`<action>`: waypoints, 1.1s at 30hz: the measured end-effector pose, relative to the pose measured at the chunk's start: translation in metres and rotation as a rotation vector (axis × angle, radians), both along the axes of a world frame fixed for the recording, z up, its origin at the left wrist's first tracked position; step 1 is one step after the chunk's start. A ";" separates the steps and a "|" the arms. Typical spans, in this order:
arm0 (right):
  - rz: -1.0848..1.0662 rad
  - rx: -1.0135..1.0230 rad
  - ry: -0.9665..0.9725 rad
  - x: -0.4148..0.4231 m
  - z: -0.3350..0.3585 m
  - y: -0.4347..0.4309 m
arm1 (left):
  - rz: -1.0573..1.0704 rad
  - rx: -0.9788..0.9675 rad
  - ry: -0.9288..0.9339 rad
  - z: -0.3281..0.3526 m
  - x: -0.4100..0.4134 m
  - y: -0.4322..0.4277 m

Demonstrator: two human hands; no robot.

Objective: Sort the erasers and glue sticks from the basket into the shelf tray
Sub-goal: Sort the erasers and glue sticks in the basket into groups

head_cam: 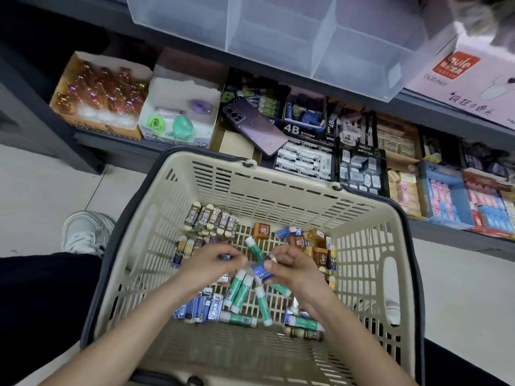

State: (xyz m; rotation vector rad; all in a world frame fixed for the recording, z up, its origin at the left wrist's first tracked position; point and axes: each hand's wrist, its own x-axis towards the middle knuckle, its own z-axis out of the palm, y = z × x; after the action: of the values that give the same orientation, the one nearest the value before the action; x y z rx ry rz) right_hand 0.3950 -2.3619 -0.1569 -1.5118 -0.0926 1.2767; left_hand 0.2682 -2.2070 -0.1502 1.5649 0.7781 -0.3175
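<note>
Beige basket on the floor, both hands down inside near its middle. Left hand: fingers curled together round a small blue piece, only its edge showing. Right hand, just at 3 o'clock of the left: thumb and fingers pinch a blue eraser. Green glue sticks lie loose on the basket floor at 6 o'clock of the hands. A row of 2B erasers sits at 11 o'clock against the far wall, brown erasers at 1 o'clock. Clear tray on the shelf at 12 o'clock, well apart from the basket. Purple phone lies on boxes below it. White shoe at 9 o'clock.
</note>
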 end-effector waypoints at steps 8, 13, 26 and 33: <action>0.054 0.107 0.027 -0.020 0.015 0.043 | 0.127 0.001 -0.072 0.013 -0.029 0.005; 0.118 0.153 0.086 -0.034 0.018 0.052 | 0.290 -0.045 -0.065 0.026 -0.044 0.010; 0.389 -0.342 -0.215 -0.065 -0.042 0.051 | 0.475 0.156 -0.311 0.102 -0.081 0.057; 0.746 -0.284 -0.510 -0.102 -0.042 0.095 | 0.566 0.041 -0.321 0.091 -0.086 0.061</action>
State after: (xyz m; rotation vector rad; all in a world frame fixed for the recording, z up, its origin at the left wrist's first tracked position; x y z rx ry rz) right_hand 0.2927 -2.2665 -0.1988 -2.1306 -0.9099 1.4699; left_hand 0.1824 -2.1459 -0.0597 1.3217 0.9341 0.3564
